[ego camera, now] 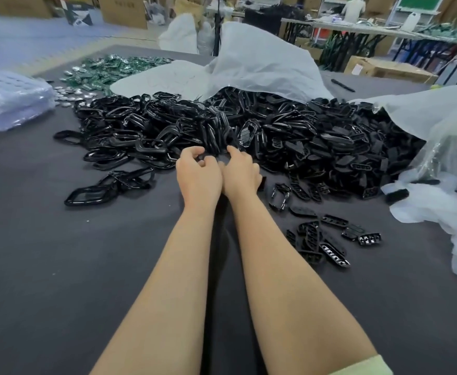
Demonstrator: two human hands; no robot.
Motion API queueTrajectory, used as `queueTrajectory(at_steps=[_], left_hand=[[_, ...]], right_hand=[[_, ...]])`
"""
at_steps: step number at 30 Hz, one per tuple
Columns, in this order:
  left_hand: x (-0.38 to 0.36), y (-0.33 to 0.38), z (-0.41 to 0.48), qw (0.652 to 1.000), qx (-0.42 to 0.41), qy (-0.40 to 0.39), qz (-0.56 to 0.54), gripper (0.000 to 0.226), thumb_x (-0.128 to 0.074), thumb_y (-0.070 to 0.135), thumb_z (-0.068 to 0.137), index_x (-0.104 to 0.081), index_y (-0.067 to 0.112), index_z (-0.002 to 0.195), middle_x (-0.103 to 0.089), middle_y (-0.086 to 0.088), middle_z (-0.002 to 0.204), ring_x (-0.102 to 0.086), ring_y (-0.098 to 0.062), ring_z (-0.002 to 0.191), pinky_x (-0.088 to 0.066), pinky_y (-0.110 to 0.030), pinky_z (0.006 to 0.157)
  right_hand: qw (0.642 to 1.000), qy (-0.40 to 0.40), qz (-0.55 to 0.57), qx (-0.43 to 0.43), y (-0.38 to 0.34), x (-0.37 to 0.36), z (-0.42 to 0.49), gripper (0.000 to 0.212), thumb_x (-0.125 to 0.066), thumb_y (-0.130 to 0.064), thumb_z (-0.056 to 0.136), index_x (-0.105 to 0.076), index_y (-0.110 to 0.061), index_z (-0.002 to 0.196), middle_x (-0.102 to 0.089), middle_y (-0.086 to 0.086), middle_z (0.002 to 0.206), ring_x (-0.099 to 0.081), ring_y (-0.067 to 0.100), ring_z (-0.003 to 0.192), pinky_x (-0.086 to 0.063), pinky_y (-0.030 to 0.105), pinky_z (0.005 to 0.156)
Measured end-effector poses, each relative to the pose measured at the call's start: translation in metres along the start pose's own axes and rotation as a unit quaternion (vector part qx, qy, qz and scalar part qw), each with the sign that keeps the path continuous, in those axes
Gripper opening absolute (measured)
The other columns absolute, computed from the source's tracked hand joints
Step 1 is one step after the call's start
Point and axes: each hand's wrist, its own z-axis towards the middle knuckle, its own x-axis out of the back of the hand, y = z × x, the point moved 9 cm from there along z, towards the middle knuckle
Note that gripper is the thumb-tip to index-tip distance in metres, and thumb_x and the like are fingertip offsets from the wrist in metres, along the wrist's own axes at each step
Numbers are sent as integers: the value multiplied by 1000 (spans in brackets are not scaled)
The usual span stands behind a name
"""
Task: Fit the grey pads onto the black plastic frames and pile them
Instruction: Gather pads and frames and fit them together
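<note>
A big heap of glossy black plastic frames [129, 131] covers the middle of the dark table [59, 266]. Dark slotted pads [338, 147] are heaped to the right, and several loose pads [330, 244] lie nearer me. A row of frames standing on edge [216, 131] sits at the heap's front. My left hand [198, 177] and my right hand [242, 174] are side by side just before that row, fingers curled. A small black piece [211, 159] shows between them, held by both; a black edge pokes out under my right hand's fingers.
Loose frames [86, 196] lie front left. Green circuit boards [113, 71] and round metal discs [73, 93] are at the back left beside a clear plastic bundle [10, 101]. White bags [262, 63] drape over the heaps; another bag [438, 131] stands right. A pen [342, 85] lies behind.
</note>
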Motion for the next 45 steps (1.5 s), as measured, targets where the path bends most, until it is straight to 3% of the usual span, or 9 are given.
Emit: queueTrajectory(at_steps=[6,9,17,20,24,27,32,37,45], left_hand=[[-9,5,-6,999,2,-35,-30,35,-47,22,99,-50,13,133,-58,-5,126,-57,-14,100,-45,-26,91],[-20,10,-13,994,20,-84,-62,46,-46,38,100,-45,16,140,-63,-2,121,-60,-18,111,-46,-35,100],[-53,15,-48,983,62,-142,-100,8,-54,18,97,-60,21,92,-66,-4,93,-66,-18,86,-57,-35,81],[-67,15,-67,979,50,-177,-92,18,-55,11,96,-63,21,83,-68,-7,86,-66,-22,82,-55,-46,90],[-77,19,-87,975,2,-210,-78,14,-55,12,96,-67,17,95,-70,0,85,-67,-16,78,-58,-36,81],[-74,13,-92,975,-9,-196,-100,14,-61,16,94,-61,29,91,-71,4,83,-69,-8,76,-57,-23,71],[-74,12,-91,969,-1,-210,-129,21,-61,11,94,-54,30,85,-68,18,59,-66,3,58,-54,-15,58],[-77,14,-93,975,-39,-214,-38,19,-64,14,90,-58,32,93,-71,1,90,-68,-18,88,-55,-30,78],[-81,31,-99,962,-144,-230,42,12,-62,25,93,-63,25,105,-64,11,83,-59,-7,79,-44,-17,67]], right_hand=[[983,50,175,20,-2,22,-6,39,-46,-15,94,-56,-15,132,-52,9,137,-42,28,127,-32,36,109],[977,51,180,99,-12,41,-21,35,-44,-3,90,-69,-9,114,-64,10,117,-58,17,100,-44,26,92],[981,28,125,144,18,89,-51,30,-45,1,84,-65,-16,69,-62,-8,70,-53,-3,56,-37,7,56],[971,92,203,89,50,116,-57,27,-47,0,87,-61,-21,77,-64,-5,81,-64,12,78,-51,26,74],[974,94,196,56,80,117,-66,22,-60,-19,92,-60,-16,113,-64,-5,96,-60,9,88,-47,23,79],[961,100,256,37,91,115,-69,12,-62,-16,91,-60,-16,103,-69,7,92,-67,19,82,-55,36,81],[922,100,374,0,107,112,-64,10,-58,-7,94,-57,-7,103,-66,1,70,-65,4,53,-54,18,56],[936,111,335,4,113,113,-61,17,-51,-7,97,-64,-10,107,-66,-3,79,-64,4,61,-54,21,64],[959,134,223,117,84,127,-73,15,-55,-7,93,-61,-21,91,-65,-10,85,-63,9,85,-50,16,77]])
